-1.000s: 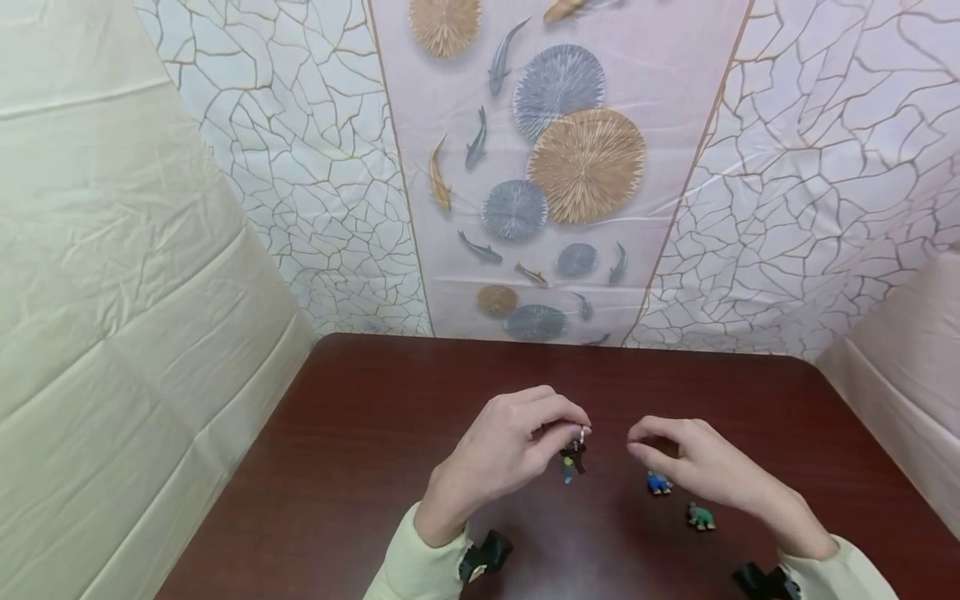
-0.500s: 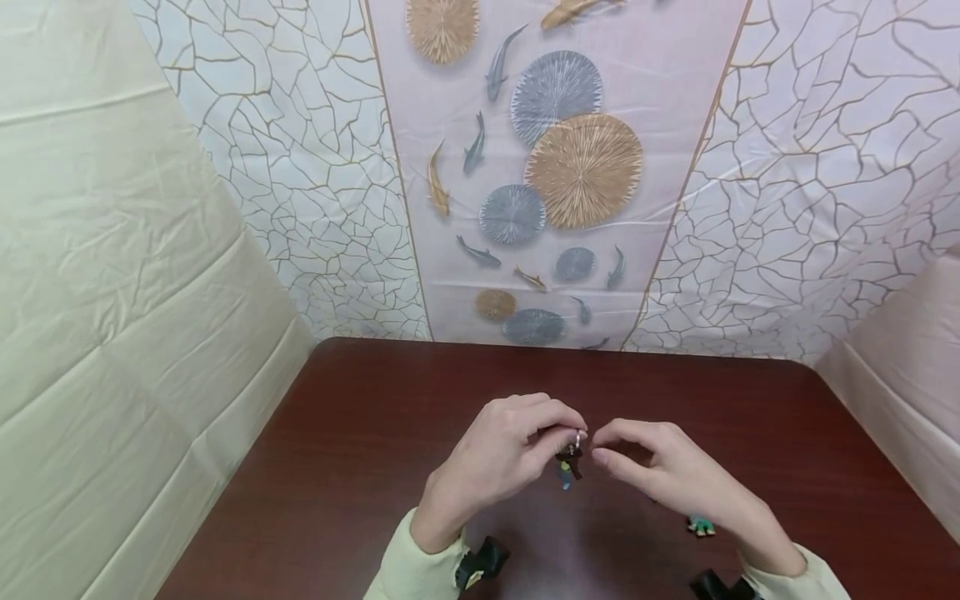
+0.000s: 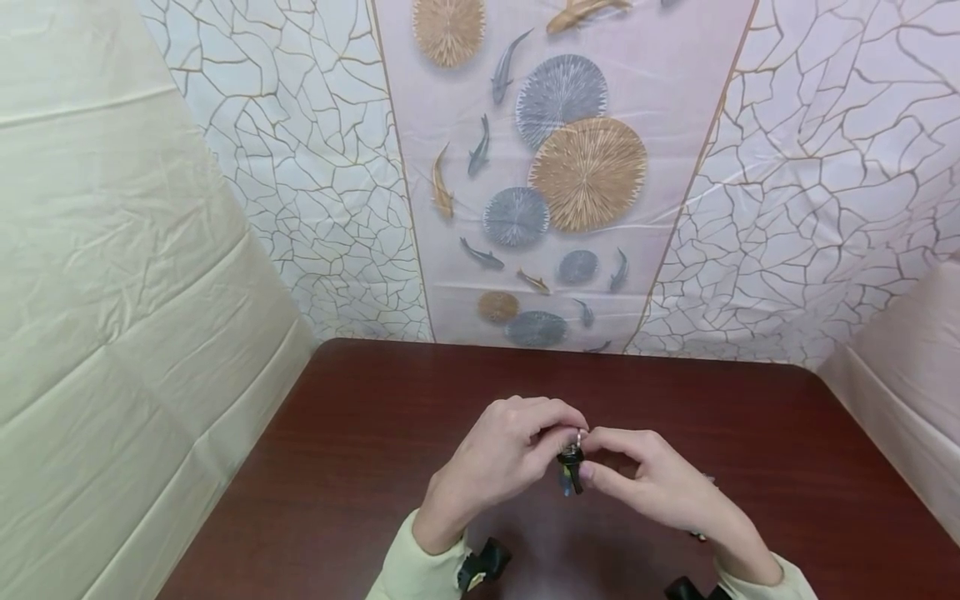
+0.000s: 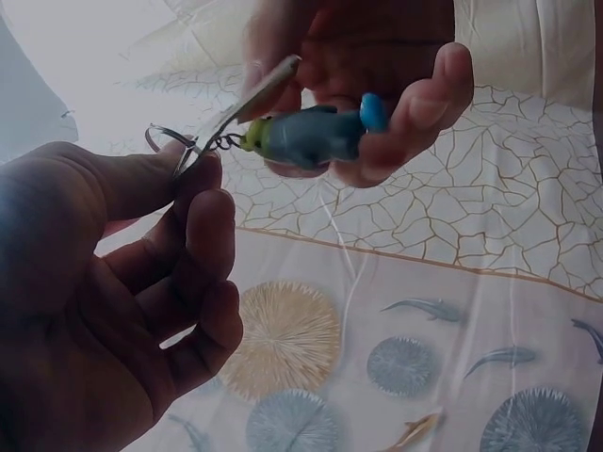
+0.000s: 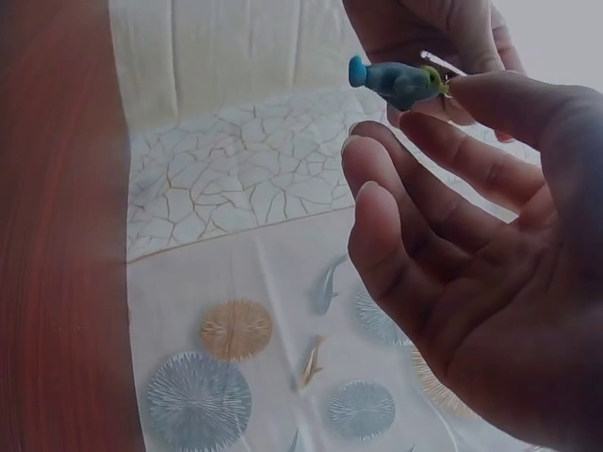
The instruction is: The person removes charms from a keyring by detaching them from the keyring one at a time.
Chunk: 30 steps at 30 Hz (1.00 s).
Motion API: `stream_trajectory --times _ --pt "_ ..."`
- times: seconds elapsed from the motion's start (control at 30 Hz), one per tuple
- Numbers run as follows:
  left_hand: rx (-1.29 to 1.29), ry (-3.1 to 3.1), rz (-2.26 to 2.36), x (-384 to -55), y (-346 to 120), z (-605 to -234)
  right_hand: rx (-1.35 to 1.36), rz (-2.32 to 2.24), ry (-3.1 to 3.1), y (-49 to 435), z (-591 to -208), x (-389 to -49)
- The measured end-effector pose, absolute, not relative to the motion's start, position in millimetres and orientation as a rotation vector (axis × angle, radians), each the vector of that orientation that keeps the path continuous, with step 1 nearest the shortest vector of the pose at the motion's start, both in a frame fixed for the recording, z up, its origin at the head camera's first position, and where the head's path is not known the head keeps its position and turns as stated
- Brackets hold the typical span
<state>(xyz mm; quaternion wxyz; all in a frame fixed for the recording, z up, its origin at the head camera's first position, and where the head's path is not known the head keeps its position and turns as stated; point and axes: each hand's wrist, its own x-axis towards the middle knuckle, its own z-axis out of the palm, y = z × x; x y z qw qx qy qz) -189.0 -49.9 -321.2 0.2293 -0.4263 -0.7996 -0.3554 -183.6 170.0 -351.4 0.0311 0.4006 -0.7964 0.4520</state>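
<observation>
In the head view, my left hand (image 3: 506, 446) pinches a metal key ring (image 3: 578, 439) between thumb and index finger. A dark-headed key (image 3: 576, 475) hangs from it, beside a small blue-and-yellow figure charm (image 3: 566, 482). The left wrist view shows the charm (image 4: 311, 138) close up, with a chain linking its yellow end to the ring (image 4: 168, 141). My right hand (image 3: 660, 479) is beside the key, thumb and index finger bent and spaced apart. Its thumb tip lies at the charm's yellow end in the right wrist view; whether it touches the key is unclear.
Behind my right wrist, a small piece of a green figure (image 3: 697, 536) peeks out on the dark brown table (image 3: 390, 392). Patterned cloth (image 3: 540, 208) hangs along the back. Pale cloth (image 3: 150, 292) borders the left side.
My right hand has moved left to the key ring, covering most of the blue and green figures on the table. The left hand holds nearly still, and the hanging key has turned slightly.
</observation>
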Motion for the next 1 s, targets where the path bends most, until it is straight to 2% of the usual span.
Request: stream_trajectory --times 0.3,1.0 --pt "-1.167 -2.208 -0.996 -189 -49 -322 1.163 1.518 -2.450 161 -356 -180" --pt "-1.261 -2.360 -0.994 -190 -49 -324 0.944 1.337 -2.285 159 -351 -172"
